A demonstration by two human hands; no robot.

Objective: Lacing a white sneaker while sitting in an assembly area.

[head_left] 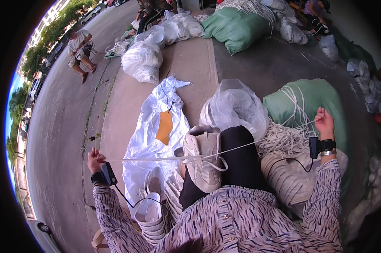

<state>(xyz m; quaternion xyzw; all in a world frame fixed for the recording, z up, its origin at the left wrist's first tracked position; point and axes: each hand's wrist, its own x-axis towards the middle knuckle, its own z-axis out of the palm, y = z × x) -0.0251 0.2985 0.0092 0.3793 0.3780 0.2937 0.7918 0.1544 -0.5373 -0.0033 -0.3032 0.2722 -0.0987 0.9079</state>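
Observation:
A beige sneaker [207, 173] rests on my lap, toe toward me. A long white shoelace [156, 159] runs through its front and stretches out to both sides. Far out on the left, my left hand [96, 160] has its fingers closed on one side of the lace. My right hand [324, 121], raised at the far right, pinches the lace's other side. Between shoe and hands the lace looks pulled straight, with a small loop hanging by the shoe's right side. Only the lower part of the shoe appears laced.
Stacked pale shoes [150, 215] stand at my left, more [289, 179] at my right. Loose white laces [283, 141] spill from a green sack [315, 105]. A clear plastic bag [237, 103] and white sheeting [148, 122] lie ahead. Other people sit farther off, including one person [80, 48] at left.

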